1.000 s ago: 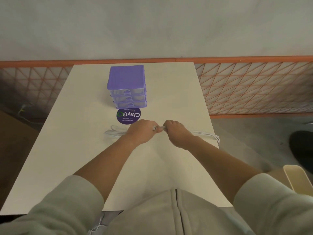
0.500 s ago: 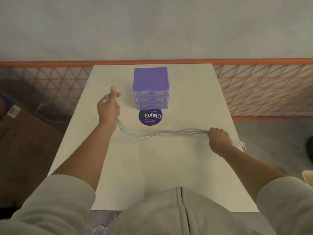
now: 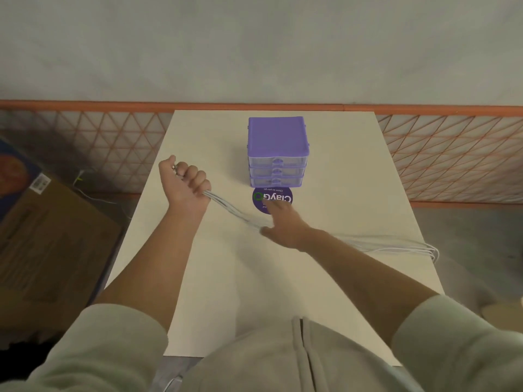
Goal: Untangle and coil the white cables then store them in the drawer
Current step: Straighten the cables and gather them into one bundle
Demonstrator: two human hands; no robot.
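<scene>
Purple sticker (image 3: 272,200) reads "ClayGo", upside down, part hidden by right hand (image 3: 283,226). Left hand (image 3: 185,183) grips white cables (image 3: 396,242) at table (image 3: 353,176) left; right fingers blurred, relaxed on strands. Drawer unit (image 3: 278,151) far centre.

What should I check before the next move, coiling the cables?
1. Left hand grips one end of the cables: ok.
2. Right hand has hold of the bundle: cannot tell; its fingers are blurred, over the strands.
3. Cables untangled: cannot tell; the strands run roughly side by side but are too fine to judge.
4. All cable on the table: not ok; the far loop lies at the right edge.
5. A drawer open in the drawer unit: not ok; all three are shut.
</scene>
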